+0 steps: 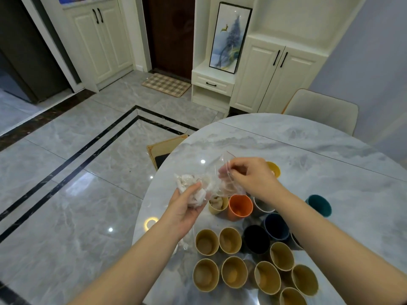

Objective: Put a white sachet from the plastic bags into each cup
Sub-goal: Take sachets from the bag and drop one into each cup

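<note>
Head view: left hand (pixel 187 208) cradles the sachet-filled plastic bag (pixel 207 183), right hand (pixel 251 177) pinches its mouth; cups (pixel 233 271) at six o'clock on the worktop (pixel 319 164).

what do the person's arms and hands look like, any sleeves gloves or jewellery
Both forearms are bare up to the frame edge, with no sleeves in view. The left hand and right hand wear no gloves, and no rings, watch or bracelet show on either wrist. Fingernails are too blurred to judge.
</note>
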Action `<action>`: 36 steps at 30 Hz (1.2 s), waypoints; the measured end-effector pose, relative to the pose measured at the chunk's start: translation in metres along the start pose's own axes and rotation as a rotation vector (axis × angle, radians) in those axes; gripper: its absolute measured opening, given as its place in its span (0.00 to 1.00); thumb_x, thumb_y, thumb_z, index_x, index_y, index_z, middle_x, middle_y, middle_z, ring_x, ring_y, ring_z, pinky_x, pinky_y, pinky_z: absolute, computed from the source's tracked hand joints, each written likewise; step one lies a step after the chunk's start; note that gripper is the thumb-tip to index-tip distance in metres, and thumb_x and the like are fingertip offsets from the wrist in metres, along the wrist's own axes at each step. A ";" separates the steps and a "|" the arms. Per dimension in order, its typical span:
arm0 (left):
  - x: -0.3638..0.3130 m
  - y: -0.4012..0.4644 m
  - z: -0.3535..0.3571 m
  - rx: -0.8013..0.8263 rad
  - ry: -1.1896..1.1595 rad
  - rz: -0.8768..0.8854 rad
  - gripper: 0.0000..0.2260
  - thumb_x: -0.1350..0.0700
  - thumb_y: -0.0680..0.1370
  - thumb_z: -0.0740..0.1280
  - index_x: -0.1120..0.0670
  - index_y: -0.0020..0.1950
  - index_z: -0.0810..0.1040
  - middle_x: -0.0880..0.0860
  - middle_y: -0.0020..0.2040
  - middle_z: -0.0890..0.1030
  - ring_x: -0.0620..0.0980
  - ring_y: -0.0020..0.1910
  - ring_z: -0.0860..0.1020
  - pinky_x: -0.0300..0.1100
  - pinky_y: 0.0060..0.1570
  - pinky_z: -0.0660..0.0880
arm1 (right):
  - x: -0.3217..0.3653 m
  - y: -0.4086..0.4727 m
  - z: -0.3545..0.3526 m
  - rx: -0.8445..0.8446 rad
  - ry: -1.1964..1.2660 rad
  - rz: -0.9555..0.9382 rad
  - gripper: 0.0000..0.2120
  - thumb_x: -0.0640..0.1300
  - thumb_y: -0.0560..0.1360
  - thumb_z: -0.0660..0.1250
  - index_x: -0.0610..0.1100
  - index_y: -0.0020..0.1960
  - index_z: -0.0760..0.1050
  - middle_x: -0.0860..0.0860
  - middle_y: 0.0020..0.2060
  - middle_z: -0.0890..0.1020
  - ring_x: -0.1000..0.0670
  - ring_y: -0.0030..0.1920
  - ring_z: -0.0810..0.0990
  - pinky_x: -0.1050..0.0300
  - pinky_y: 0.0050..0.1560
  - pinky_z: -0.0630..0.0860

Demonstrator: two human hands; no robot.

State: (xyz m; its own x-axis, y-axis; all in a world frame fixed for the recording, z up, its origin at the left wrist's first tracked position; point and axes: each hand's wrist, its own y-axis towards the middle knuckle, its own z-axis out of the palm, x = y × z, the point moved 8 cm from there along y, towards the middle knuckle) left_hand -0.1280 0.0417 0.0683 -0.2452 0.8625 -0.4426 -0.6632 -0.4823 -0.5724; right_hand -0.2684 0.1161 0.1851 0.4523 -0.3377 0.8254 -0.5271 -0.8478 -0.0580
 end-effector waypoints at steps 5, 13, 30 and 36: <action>0.013 -0.003 0.013 0.149 0.003 -0.093 0.24 0.69 0.75 0.65 0.59 0.72 0.72 0.64 0.67 0.79 0.60 0.59 0.83 0.47 0.49 0.84 | -0.014 -0.005 -0.001 0.083 -0.138 0.120 0.12 0.45 0.76 0.72 0.47 0.59 0.83 0.49 0.49 0.88 0.58 0.42 0.86 0.65 0.43 0.82; 0.025 -0.003 0.016 0.147 0.097 -0.076 0.20 0.69 0.77 0.66 0.59 0.69 0.75 0.62 0.60 0.83 0.58 0.54 0.85 0.45 0.43 0.84 | -0.029 -0.013 0.010 0.132 -0.295 -0.027 0.21 0.53 0.69 0.76 0.52 0.62 0.82 0.54 0.55 0.86 0.57 0.51 0.84 0.56 0.53 0.82; 0.024 0.023 -0.017 -0.042 -0.173 -0.059 0.21 0.65 0.79 0.66 0.59 0.72 0.72 0.61 0.68 0.78 0.55 0.60 0.82 0.45 0.40 0.85 | -0.122 -0.018 -0.052 -0.284 0.207 0.364 0.08 0.36 0.80 0.62 0.45 0.48 0.78 0.40 0.38 0.85 0.52 0.29 0.83 0.60 0.31 0.79; 0.026 0.023 -0.023 -0.046 -0.199 -0.064 0.24 0.65 0.78 0.68 0.58 0.75 0.70 0.59 0.68 0.79 0.54 0.58 0.84 0.45 0.44 0.84 | -0.171 -0.030 -0.004 -0.101 0.094 0.588 0.11 0.36 0.80 0.59 0.41 0.59 0.76 0.41 0.39 0.84 0.52 0.29 0.82 0.64 0.30 0.79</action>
State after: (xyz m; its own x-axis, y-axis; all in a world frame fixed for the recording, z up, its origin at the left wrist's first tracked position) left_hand -0.1336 0.0494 0.0274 -0.3413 0.9028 -0.2618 -0.6501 -0.4279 -0.6279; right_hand -0.3328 0.2005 0.0481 0.0012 -0.6968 0.7173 -0.7376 -0.4849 -0.4699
